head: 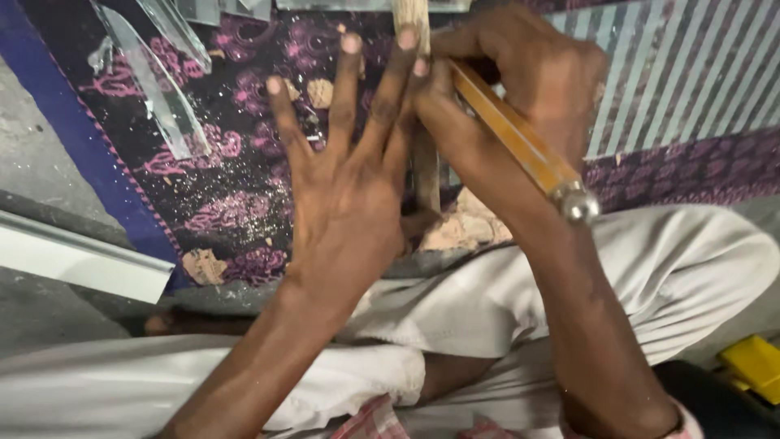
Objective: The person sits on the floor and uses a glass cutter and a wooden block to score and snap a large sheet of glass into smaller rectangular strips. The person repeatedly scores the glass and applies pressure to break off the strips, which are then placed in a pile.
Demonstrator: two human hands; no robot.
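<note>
Item: wooden stick (425, 175), pale, lying upright in view on the patterned purple cloth (236, 203).

My left hand (345, 191): flat, fingers spread wide, palm down; index and middle fingertips press on the stick's upper end, the rest of the stick running just right of my palm.

My right hand (520, 89): fist closed around an orange-handled tool (520, 142) with a metal end cap; handle slants away from the stick, its working end hidden at the stick's top.

Glass strips (154, 81): well left of the stick.

Yellow object (751, 366): far right of the stick.
</note>
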